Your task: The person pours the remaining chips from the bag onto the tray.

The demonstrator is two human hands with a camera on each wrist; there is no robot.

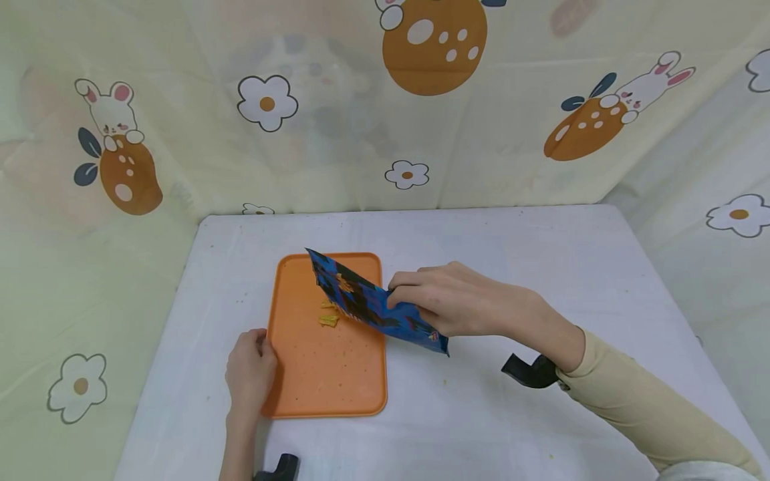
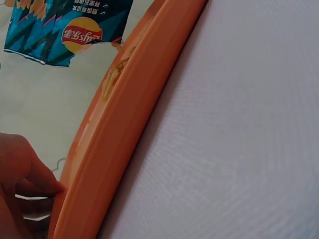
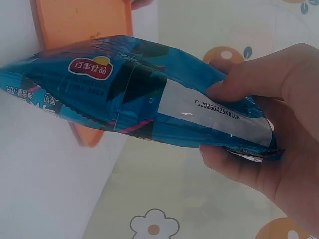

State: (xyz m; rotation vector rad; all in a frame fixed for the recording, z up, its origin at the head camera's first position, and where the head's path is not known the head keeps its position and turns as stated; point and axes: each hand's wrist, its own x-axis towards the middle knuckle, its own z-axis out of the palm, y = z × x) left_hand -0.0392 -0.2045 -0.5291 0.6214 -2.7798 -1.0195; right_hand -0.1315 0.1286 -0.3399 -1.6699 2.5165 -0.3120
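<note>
over the tray, the right hand grips a tilted blue bag, its torn edge near yellow snacks lying there; the left hand holds the tray's left edge

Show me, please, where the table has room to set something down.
The table is widely bare beyond the right hand, toward the far right corner. A smaller patch lies between the left hand and the table's left edge. Crowded: the far half of the orange tray, where the bag hangs over snack pieces.
</note>
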